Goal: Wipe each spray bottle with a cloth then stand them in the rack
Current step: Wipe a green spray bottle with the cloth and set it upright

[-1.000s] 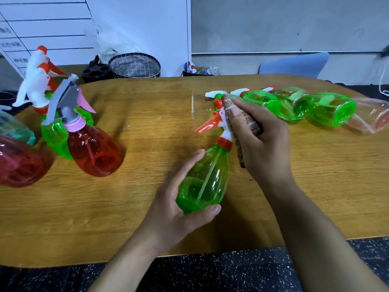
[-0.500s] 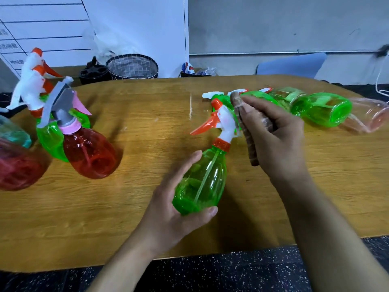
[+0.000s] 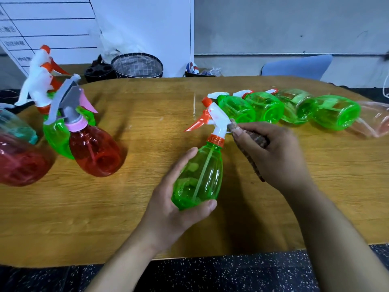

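Left hand (image 3: 179, 209) cups the base of the green spray bottle (image 3: 200, 175) at frame centre, fingers curled round it; bottle's long axis runs up the frame, tilted slightly right, white-and-orange trigger head (image 3: 212, 119) at upper end. Right hand (image 3: 273, 152), just right of the neck, grips the brown cloth (image 3: 250, 148), its tip touching the trigger head's rear. Cloth hand sits nearer the head, so wiping likely proceeds there; no rack identifiable on the tabletop (image 3: 147, 218).
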A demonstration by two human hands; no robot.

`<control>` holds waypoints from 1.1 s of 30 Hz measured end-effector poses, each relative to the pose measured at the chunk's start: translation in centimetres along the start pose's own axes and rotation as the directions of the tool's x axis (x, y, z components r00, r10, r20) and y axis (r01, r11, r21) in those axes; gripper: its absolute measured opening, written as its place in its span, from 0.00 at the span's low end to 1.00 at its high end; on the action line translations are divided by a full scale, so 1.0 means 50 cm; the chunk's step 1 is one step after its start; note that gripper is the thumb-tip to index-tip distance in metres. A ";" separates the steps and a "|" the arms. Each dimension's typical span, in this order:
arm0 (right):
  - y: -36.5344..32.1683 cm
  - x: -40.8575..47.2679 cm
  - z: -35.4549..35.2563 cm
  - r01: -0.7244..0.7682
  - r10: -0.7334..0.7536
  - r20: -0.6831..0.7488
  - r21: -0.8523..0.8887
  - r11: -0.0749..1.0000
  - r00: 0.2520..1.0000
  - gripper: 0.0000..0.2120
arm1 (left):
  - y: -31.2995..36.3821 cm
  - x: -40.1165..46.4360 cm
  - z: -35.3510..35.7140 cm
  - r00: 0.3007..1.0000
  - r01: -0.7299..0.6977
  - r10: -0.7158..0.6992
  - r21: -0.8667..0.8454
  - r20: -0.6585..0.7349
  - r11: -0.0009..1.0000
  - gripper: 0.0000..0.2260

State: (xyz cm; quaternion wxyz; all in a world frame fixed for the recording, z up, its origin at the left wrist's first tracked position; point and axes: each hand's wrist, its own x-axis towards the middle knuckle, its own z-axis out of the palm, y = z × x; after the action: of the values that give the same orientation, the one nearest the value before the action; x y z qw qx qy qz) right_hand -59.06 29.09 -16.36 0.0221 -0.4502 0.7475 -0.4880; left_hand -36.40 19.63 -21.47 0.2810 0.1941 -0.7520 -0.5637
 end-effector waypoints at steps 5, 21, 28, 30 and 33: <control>0.005 -0.029 0.008 -0.044 0.054 -0.108 0.096 0.994 0.993 0.08 | -0.003 0.008 -0.001 0.992 0.052 -0.071 -0.173 -0.106 0.983 0.40; -0.039 -0.160 0.095 -0.303 0.297 0.108 0.581 0.755 0.949 0.12 | -0.003 0.010 -0.009 0.989 0.056 -0.090 -0.267 -0.115 0.962 0.37; -0.051 -0.161 0.094 -0.337 0.348 0.120 0.657 0.675 0.930 0.11 | -0.007 0.008 -0.008 0.984 0.112 -0.149 -0.318 -0.095 0.941 0.26; -0.056 -0.158 0.096 -0.333 0.340 0.126 0.665 0.668 0.932 0.11 | -0.005 0.004 -0.007 0.985 0.095 -0.135 -0.316 -0.107 0.944 0.29; -0.065 -0.147 0.096 -0.334 0.336 0.135 0.682 0.651 0.932 0.11 | -0.004 0.009 -0.010 0.979 0.120 -0.168 -0.345 -0.113 0.931 0.30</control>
State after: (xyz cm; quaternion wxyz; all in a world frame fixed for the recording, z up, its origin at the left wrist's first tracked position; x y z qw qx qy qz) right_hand -50.32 30.39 -19.40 0.2776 -0.2621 0.5793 -0.7201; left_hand -36.45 18.94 -21.45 0.3202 0.2372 -0.6066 -0.6879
